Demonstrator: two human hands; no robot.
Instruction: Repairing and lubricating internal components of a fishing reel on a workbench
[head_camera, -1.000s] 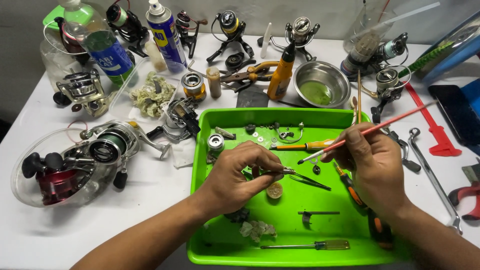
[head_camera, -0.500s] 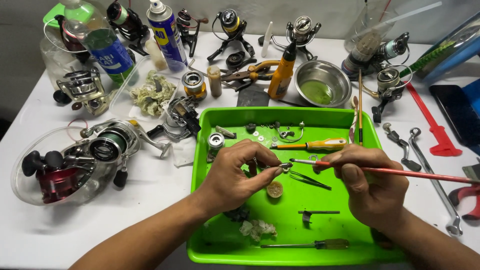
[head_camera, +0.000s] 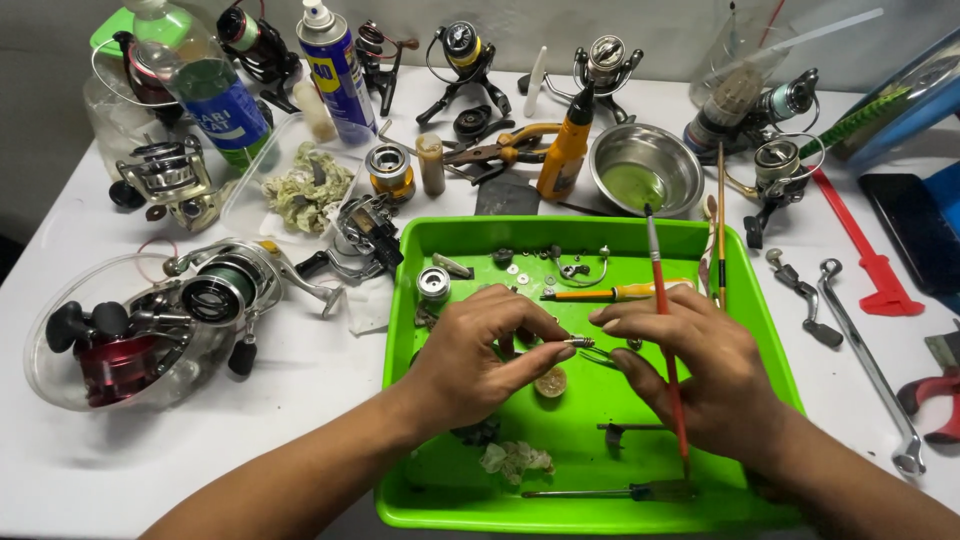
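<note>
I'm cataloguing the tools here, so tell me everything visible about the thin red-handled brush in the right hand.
The thin red-handled brush is a long, slim stick, seemingly painted wood, with a pale metal band near its dark upper tip. It stands nearly upright, gripped by the right hand over the green plastic tray, its lower end showing below the palm.

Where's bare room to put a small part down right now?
Bare white table lies between the clear bowl of reels and the green tray. Inside the tray, a bare green patch sits behind the right hand, near its right wall. The back of the table is crowded with reels, cans and the steel bowl.
</note>
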